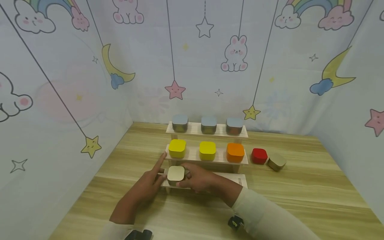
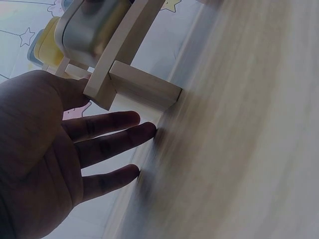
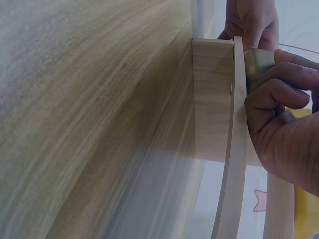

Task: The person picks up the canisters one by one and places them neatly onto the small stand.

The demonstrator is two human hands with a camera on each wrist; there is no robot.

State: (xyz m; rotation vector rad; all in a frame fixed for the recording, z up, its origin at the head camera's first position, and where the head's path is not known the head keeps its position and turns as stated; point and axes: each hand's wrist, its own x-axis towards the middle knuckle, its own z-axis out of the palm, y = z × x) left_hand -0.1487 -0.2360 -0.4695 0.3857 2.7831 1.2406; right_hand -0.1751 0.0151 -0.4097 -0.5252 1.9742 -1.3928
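Note:
A gold tin (image 1: pixel 176 174) with rounded corners sits at the left end of the lowest step of a three-step wooden rack (image 1: pixel 222 159). From its right side, my right hand (image 1: pixel 198 177) pinches the tin between curled fingers and thumb; the right wrist view shows these fingers (image 3: pixel 279 87) bent close over the step. My left hand (image 1: pixel 147 185) is at the rack's left end with its index finger extended. In the left wrist view that hand (image 2: pixel 50 144) has its thumb by the step's corner, and the other visible fingers are straight, near the tabletop.
Two yellow tins (image 1: pixel 177 148) (image 1: pixel 207 150) and an orange tin (image 1: pixel 235 152) stand on the middle step. Three silver-grey tins (image 1: pixel 208 125) line the top step. Right of the rack, a red tin (image 1: pixel 259 156) and another gold tin (image 1: pixel 277 162) lie on the wooden table (image 1: pixel 312 186). Printed cloth walls (image 1: pixel 192 66) surround it.

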